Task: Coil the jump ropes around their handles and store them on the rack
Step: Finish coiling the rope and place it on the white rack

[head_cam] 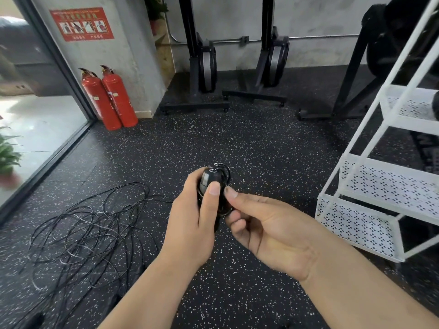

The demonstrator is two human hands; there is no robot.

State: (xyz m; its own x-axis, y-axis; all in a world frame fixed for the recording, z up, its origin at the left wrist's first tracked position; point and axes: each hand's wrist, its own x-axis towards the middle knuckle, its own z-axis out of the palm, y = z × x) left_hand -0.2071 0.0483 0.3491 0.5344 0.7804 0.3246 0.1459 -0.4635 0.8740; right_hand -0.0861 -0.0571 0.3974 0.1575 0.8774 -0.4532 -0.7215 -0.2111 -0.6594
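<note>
Handles [210,180] of a black jump rope sit bundled in my left hand [190,224], its fingers [209,205] clamped round them, while my right hand [268,231] pinches the coiled rope [225,210] at their side. I see loose ropes [90,224] tangled on the floor [237,138] to the left, the white rack [356,224] near on the right, and two fire extinguishers [109,98] by the far wall.
</note>
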